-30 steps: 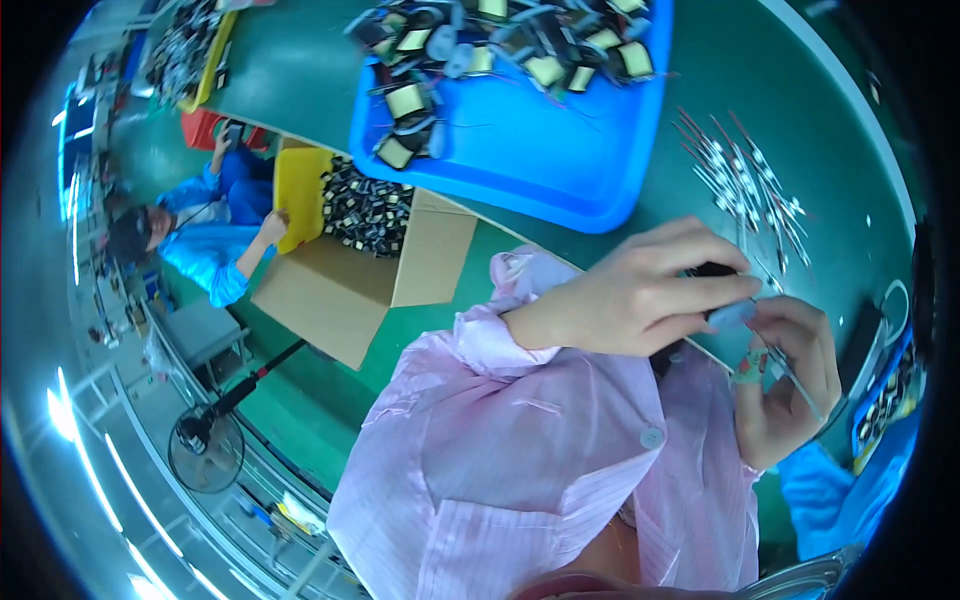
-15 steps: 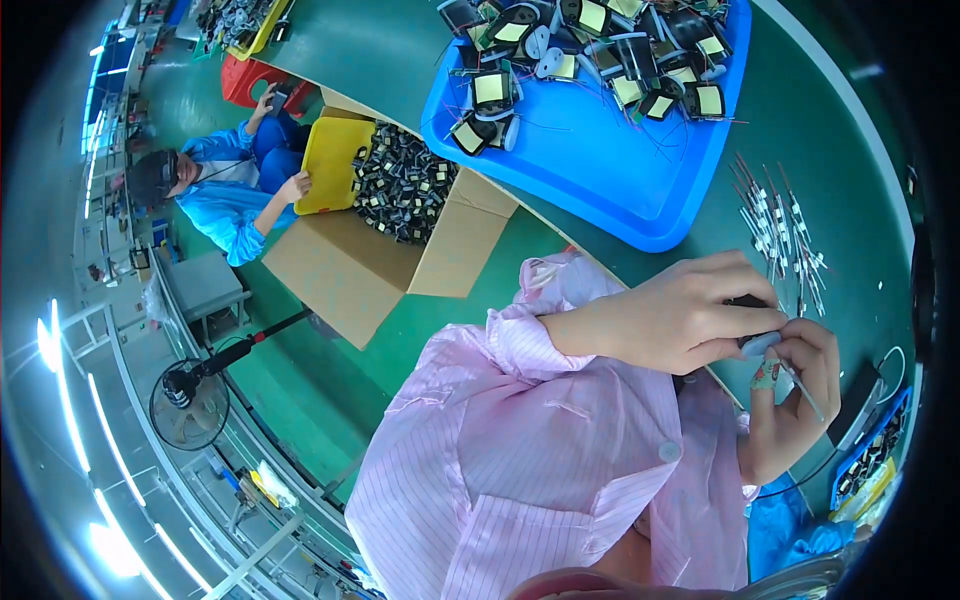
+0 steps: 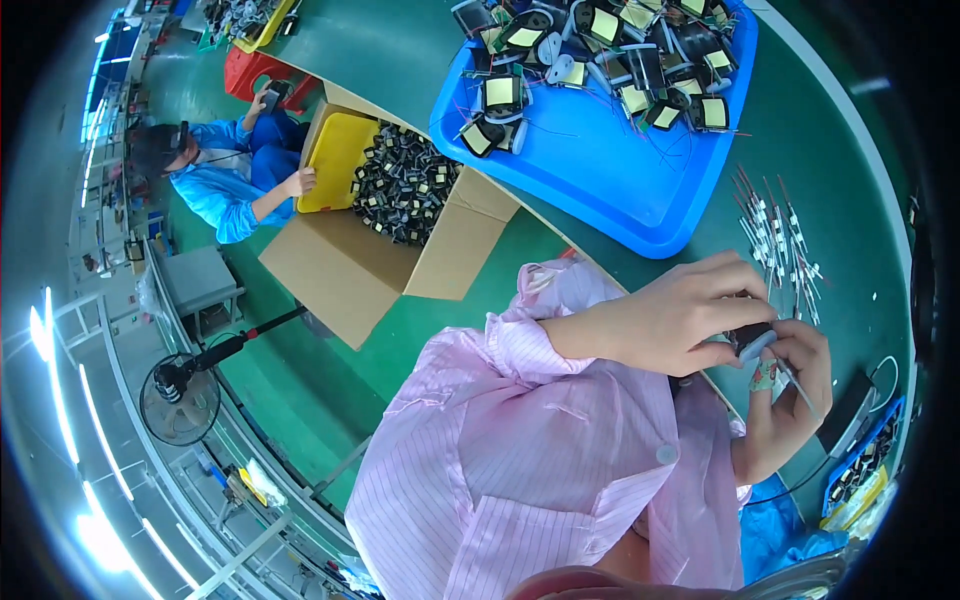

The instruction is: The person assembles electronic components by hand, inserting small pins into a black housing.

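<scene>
My left hand (image 3: 665, 315) reaches in from the left, its fingers closed on a small black component (image 3: 750, 337) with a grey rounded end piece. Close against it, my right hand (image 3: 790, 395) is bent at the fingers and has a patterned plaster on one finger. A thin pale rod (image 3: 800, 388) sticks out from between the right fingers. The right fingertips meet the component near its grey end; their exact contact is partly hidden. Just beyond the hands, several thin leaded parts with white sleeves (image 3: 775, 235) lie on the green table.
A blue tray (image 3: 600, 185) holds many black components with yellow pads. Beside the table, a cardboard box (image 3: 345, 265) contains many dark parts. A person (image 3: 215, 175) in blue grips a yellow bin (image 3: 335, 165) there. A black box with a cable (image 3: 848, 412) sits at the right.
The component has turned in my fingers, so more of its black body and grey end shows. My hands stay close together. The whole view has shifted slightly.
</scene>
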### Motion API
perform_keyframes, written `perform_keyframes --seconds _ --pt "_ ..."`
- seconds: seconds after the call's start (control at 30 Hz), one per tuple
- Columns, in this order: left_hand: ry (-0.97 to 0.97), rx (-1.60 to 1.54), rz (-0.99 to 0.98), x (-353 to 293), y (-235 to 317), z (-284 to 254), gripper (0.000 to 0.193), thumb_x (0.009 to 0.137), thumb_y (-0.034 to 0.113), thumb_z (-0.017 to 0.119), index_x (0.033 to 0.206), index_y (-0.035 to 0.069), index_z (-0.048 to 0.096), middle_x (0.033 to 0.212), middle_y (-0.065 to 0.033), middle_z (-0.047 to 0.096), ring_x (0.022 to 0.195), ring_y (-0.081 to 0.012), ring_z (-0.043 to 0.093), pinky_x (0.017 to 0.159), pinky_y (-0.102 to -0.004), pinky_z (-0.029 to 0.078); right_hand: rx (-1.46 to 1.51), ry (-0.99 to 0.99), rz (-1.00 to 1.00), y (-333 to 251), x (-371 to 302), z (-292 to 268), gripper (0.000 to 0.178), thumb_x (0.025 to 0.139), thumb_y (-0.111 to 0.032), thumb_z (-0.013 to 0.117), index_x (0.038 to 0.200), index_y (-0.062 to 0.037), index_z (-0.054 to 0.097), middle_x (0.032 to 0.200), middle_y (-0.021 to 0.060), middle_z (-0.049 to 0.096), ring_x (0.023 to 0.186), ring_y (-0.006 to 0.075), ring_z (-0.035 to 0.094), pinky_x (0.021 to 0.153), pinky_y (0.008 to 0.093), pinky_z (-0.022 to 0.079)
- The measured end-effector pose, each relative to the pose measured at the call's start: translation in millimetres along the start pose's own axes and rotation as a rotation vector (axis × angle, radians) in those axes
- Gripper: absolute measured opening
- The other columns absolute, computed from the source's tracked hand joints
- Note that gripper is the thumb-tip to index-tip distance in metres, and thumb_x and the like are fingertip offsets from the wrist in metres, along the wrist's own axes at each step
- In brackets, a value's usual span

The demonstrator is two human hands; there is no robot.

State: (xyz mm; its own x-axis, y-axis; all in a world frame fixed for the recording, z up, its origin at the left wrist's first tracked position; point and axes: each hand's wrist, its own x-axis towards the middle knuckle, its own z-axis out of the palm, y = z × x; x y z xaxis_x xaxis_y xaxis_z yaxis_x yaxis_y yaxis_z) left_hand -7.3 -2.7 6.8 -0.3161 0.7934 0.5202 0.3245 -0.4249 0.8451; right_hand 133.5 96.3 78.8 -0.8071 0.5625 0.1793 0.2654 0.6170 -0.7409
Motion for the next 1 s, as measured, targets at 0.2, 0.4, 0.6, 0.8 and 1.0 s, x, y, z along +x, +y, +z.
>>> perform_keyframes --seconds 0.2,0.4,0.6,0.8,1.0 --pt "0.006 0.004 -0.015 4 3 -6 0.048 0.057 0.007 0.076 0.102 0.001 0.062 0.105 -0.011 0.055 0.093 -0.0299 0.053 0.078 -0.0399 0.044 0.102 0.048 0.013 -5 3 1 0.019 0.076 -0.006 0.067 0.09 0.0035 0.059 0.091 0.0148 0.06 0.079 0.0209 0.056 0.069 0.0295 0.045" --pt "0.048 -0.052 -0.03 1 4 -3 0.052 0.056 0.001 0.075 0.105 0.002 0.058 0.106 -0.0116 0.056 0.096 -0.0316 0.055 0.078 -0.0399 0.046 0.296 0.18 0.081 9 -15 -7 0.029 0.078 -0.016 0.073 0.092 0.0063 0.06 0.078 0.0098 0.054 0.072 0.0162 0.052 0.067 0.0279 0.045" --pt "-0.095 -0.139 -0.227 -5 4 -2 0.056 0.059 -0.003 0.074 0.111 0.003 0.052 0.106 -0.0127 0.057 0.094 -0.0337 0.059 0.076 -0.0393 0.049 0.311 0.14 0.13 10 -13 -2 0.019 0.078 -0.004 0.069 0.091 0.0088 0.064 0.077 0.0107 0.057 0.064 0.0138 0.053 0.057 0.0233 0.046" --pt "-0.074 -0.236 -0.122 5 9 -7 0.054 0.069 0.004 0.076 0.117 0.002 0.052 0.103 -0.0121 0.058 0.088 -0.0297 0.06 0.073 -0.0357 0.049 0.342 0.093 0.161 17 -7 -12 0.017 0.073 0.0 0.069 0.089 0.0075 0.065 0.077 0.0099 0.059 0.069 0.0146 0.055 0.061 0.024 0.043" --pt "-0.011 -0.191 -0.158 -1 1 -5 0.035 0.08 0.004 0.069 0.113 0.0 0.06 0.104 -0.0132 0.06 0.091 -0.0276 0.06 0.075 -0.0346 0.05 -0.046 -0.095 0.054 10 3 -9 0.012 0.075 0.0 0.064 0.086 0.005 0.062 0.073 0.0119 0.055 0.065 0.0208 0.053 0.06 0.0292 0.041"
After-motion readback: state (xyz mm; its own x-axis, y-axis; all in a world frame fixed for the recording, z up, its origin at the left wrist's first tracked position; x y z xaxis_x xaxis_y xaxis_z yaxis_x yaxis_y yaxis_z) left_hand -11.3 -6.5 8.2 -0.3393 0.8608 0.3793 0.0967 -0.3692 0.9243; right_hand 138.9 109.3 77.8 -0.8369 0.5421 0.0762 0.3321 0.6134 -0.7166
